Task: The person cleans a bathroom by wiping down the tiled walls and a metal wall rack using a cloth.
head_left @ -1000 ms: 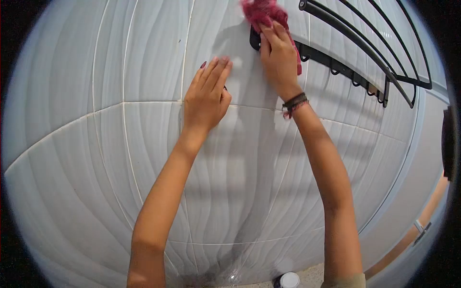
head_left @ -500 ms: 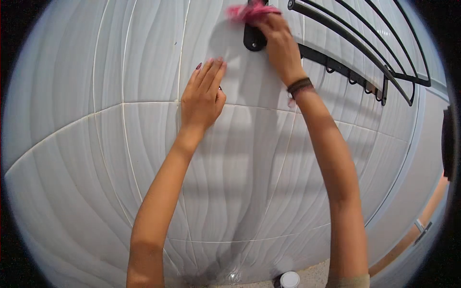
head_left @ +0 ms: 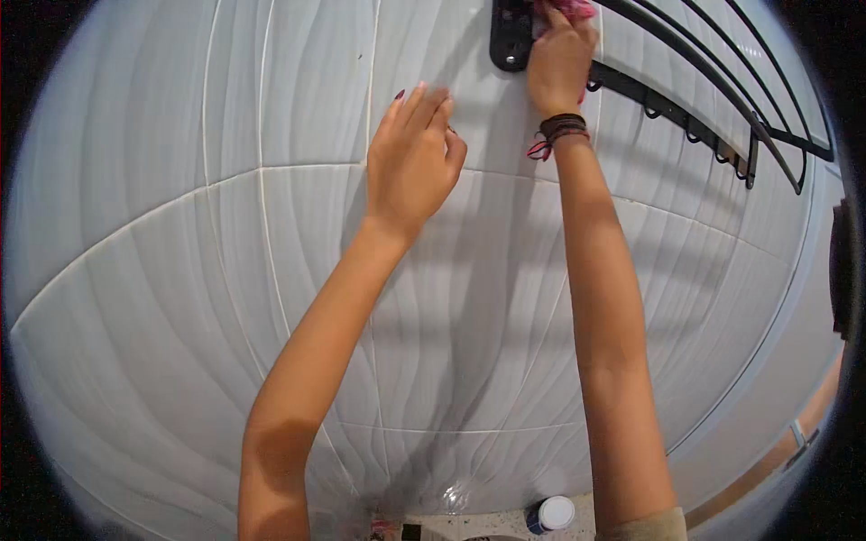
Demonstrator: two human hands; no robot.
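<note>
My right hand (head_left: pixel 561 68) is closed on a pink cloth (head_left: pixel 577 9), cut off partly by the top edge of the view. It sits against the black wall rack, just beside the rack's end bracket (head_left: pixel 511 41). The rack's hook rail (head_left: pixel 667 113) runs down to the right from there, with curved bars above it. Lower and to the left, my left hand (head_left: pixel 410 167) is open, fingers stretched upward, at the tiled wall (head_left: pixel 316 270). Nothing is in it. Whether its palm touches the tiles I cannot tell.
Below, a white-lidded container (head_left: pixel 556 513) stands on a speckled surface (head_left: pixel 496 523), with other small items cut off by the lower edge. To the right are a pale door (head_left: pixel 722 451) with a metal handle and a dark object (head_left: pixel 842 270) at the edge.
The pink cloth has gone from the bracket's top left to its right side with my right hand. The camera view has shifted, and my left hand's fingers have bent slightly.
</note>
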